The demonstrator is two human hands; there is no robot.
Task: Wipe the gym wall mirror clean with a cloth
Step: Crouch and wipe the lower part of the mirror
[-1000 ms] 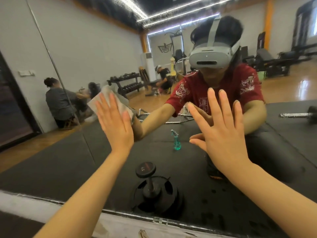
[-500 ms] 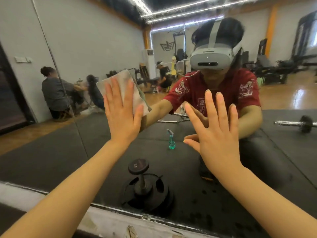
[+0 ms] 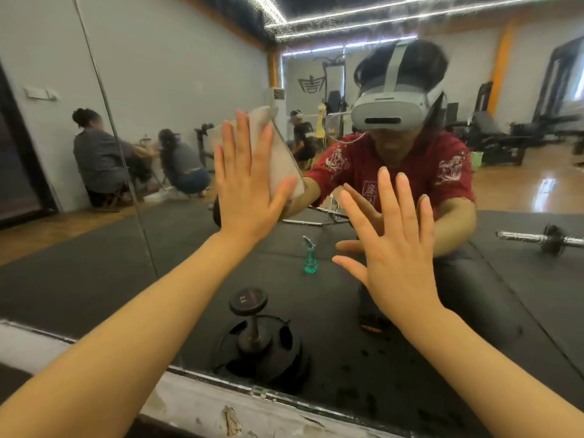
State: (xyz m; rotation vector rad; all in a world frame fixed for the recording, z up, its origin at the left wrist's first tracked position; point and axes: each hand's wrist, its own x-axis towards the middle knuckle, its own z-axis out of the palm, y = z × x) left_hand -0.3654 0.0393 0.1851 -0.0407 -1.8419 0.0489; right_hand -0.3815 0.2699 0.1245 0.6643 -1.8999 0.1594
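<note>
Glass first: working the wall mirror (image 3: 189, 90) pane in overlapping passes, avoiding the vertical seam. Pressing the grey cloth (image 3: 278, 153) flat against the glass under the left hand (image 3: 246, 188), fingers straight and spread, palm loading evenly. Bracing with the right hand (image 3: 395, 245), also spread flat, holding nothing, risking fresh fingerprints.

- cloth (image 3: 278, 153): mostly covered by left hand (image 3: 245, 191); only top and right edge show
- both forearms cut off by bottom edge
- barbell (image 3: 543, 238) reflection cut off at right edge
- number on dumbbell (image 3: 248, 300) cap too blurred to read
- far people in reflection blurred, what they handle unclear
- mirror (image 3: 158, 74) top runs out of picture
</note>
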